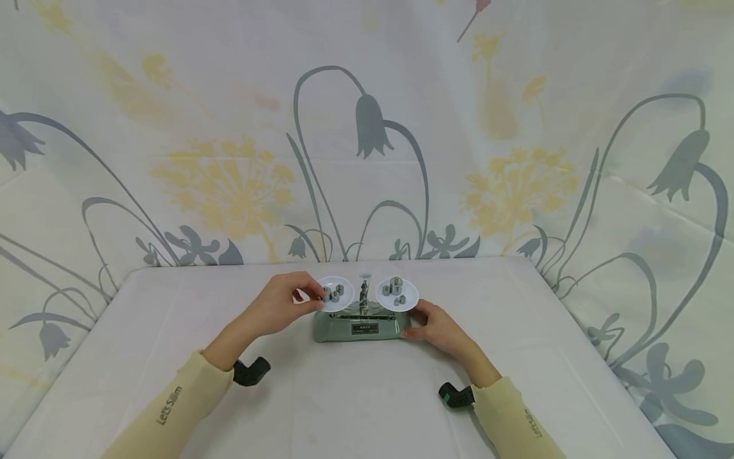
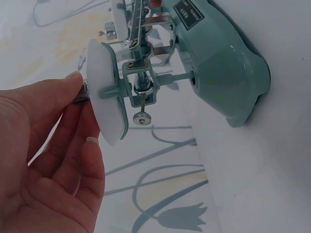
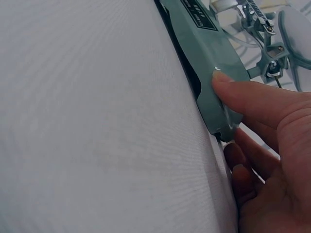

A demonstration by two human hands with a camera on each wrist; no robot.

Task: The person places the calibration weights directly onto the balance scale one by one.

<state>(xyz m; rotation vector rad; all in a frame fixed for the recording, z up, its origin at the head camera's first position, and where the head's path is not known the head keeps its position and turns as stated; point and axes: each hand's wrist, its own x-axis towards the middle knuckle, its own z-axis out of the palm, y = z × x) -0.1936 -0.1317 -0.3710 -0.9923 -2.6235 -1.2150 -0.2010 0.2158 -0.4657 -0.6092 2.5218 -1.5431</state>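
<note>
A green balance scale with two white pans stands at the table's middle. Several small metal weights sit on the left pan. At that pan's left rim, my left hand pinches a metal weight between thumb and fingers, partly hidden by them. The right pan carries several weights too, one larger than the others. My right hand grips the right end of the scale's base, thumb on the front and fingers behind.
White cloth covers the table. Behind it hangs a flower-patterned curtain. Black wrist devices sit below both hands, one at the left sleeve and one at the right sleeve.
</note>
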